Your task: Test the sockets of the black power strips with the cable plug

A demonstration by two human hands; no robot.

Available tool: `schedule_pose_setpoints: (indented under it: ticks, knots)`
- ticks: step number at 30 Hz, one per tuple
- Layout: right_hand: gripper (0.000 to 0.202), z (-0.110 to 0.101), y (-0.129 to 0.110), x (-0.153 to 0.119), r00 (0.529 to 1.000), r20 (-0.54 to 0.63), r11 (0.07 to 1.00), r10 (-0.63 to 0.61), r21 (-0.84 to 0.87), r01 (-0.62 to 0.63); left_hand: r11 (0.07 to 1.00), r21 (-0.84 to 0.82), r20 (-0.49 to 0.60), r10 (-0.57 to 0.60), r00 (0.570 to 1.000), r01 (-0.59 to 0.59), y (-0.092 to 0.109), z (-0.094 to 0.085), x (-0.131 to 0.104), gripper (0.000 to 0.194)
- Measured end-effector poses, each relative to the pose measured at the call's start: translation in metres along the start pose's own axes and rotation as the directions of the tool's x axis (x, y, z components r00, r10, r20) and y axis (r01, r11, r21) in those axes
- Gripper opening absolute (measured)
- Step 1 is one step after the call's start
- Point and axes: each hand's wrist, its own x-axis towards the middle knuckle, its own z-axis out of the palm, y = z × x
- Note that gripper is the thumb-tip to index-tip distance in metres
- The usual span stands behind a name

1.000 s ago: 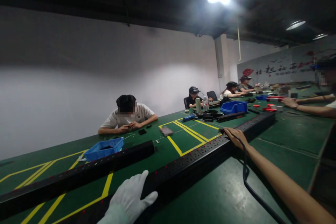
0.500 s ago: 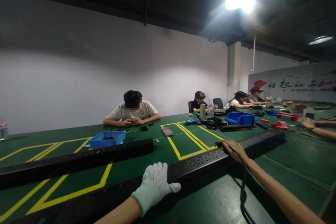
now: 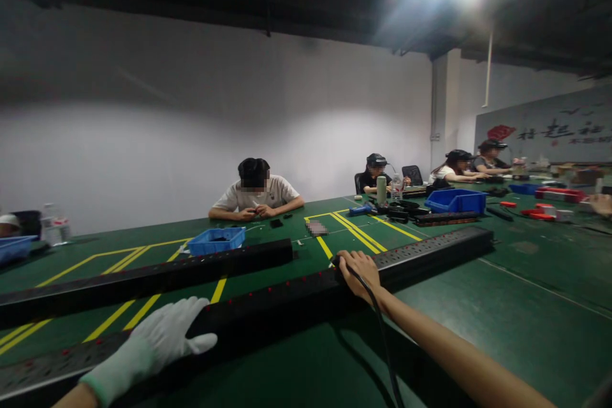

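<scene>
A green table (image 3: pixel 540 306) is supporting a long black socket strip (image 3: pixel 268 312); on the strip, a gloved left hand (image 3: pixel 169 331) is resting, thumb spread from its fingers, while a bare right hand (image 3: pixel 359 273), farther along it, is gripping a black cable (image 3: pixel 386 339).

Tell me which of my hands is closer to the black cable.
Right: your right hand holds one end of the black cable. Your gloved left hand rests on the nearer power strip, well left of the cable.

Green flask (image 3: pixel 381 190); blue bin (image 3: pixel 447 205)
</scene>
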Motion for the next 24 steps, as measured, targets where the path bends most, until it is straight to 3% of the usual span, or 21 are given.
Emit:
schedule_pose_setpoints:
  ticks: [2, 5, 10, 15, 20, 22, 24]
  knots:
    - [0.03, 0.011, -0.019, 0.014, 1.0, -0.006, 1.0, 0.004, 0.019, -0.004, 0.999, 0.033, -0.07, -0.006, 0.998, 0.008, -0.02, 0.003, 0.016, 0.079]
    - [0.029, 0.024, -0.033, 0.034, 1.0, -0.018, 0.999, 0.012, 0.047, -0.011, 0.995, 0.059, -0.161, 0.085, 0.983, -0.076, -0.035, 0.007, 0.043, 0.074]
    - [0.028, 0.038, -0.033, 0.055, 0.999, -0.036, 0.997, 0.012, 0.08, -0.009, 0.994, 0.065, -0.196, 0.102, 0.975, -0.09, -0.039, 0.014, 0.081, 0.067]
    - [0.031, 0.041, -0.03, 0.058, 0.998, -0.044, 0.992, -0.042, 0.114, 0.046, 0.992, 0.013, -0.203, 0.122, 0.971, -0.122, -0.042, 0.016, 0.091, 0.067]
    - [0.035, 0.033, -0.004, 0.047, 0.974, -0.092, 0.963, -0.208, 0.155, 0.22, 0.981, -0.076, -0.222, 0.157, 0.962, -0.177, -0.034, 0.008, 0.1, 0.049]
    - [0.032, 0.029, 0.017, 0.047, 0.914, -0.219, 0.913, -0.343, 0.152, 0.379, 0.979, -0.105, -0.234, 0.144, 0.961, -0.173, -0.021, 0.004, 0.117, 0.046]
    - [0.029, 0.021, 0.041, 0.052, 0.893, -0.288, 0.911, -0.347, 0.122, 0.393, 0.977, -0.125, -0.215, 0.145, 0.966, -0.174, -0.001, -0.001, 0.146, 0.047]
